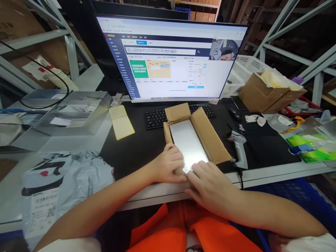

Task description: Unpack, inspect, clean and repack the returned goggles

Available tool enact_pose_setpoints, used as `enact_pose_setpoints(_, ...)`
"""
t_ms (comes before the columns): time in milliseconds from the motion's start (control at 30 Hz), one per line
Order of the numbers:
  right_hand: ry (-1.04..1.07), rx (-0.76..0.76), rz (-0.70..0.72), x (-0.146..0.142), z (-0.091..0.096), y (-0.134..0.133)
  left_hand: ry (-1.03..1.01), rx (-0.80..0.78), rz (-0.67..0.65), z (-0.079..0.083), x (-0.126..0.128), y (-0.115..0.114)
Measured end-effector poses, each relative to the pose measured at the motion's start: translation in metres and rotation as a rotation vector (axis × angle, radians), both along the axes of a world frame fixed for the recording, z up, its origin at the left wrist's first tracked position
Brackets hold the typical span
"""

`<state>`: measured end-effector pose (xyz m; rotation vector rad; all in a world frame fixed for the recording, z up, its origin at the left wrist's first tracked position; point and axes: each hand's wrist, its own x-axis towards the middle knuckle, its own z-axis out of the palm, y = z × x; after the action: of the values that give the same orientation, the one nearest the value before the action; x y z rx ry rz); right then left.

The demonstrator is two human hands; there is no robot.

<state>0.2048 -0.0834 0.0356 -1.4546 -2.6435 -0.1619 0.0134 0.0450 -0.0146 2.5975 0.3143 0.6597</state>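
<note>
An open cardboard box [210, 134] lies lengthwise on the black desk mat in front of me, its flaps folded out. Inside is a flat, shiny silver box [187, 140], its surface catching the light. My left hand [170, 163] is closed round the carton's near left corner, fingers curled over the wall. Around the near right end my right hand [210, 182] is closed too, fingertips over the rim against the silver box and thumb outside. The carton's near wall is mostly hidden by my hands.
Behind the carton are a keyboard [154, 119] and a lit monitor [168, 77]. A barcode scanner [239, 148] and a mouse [235, 114] sit right. Left are a yellow label sheet [121, 121], grey bins [70, 129] and a plastic mailer [65, 185]. An open carton [262, 92] stands back right.
</note>
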Motion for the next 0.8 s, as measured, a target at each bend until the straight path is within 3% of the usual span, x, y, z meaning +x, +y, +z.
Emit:
enact_pose_setpoints(167,0.077,0.107,-0.042,0.005,-0.021,-0.003,0.015,-0.085,0.023,0.003,0.012,-0.002)
enact_pose_setpoints(300,0.152,0.176,-0.087,0.004,-0.031,0.001,-0.036,0.014,0.011,0.000,0.015,0.003)
enact_pose_setpoints(500,0.272,0.287,0.046,0.018,-0.047,0.005,-0.167,0.156,-0.019,-0.003,0.006,0.003)
enact_pose_setpoints(800,0.360,0.356,0.184,0.037,-0.063,0.006,-0.201,0.190,-0.039,-0.002,0.007,0.003)
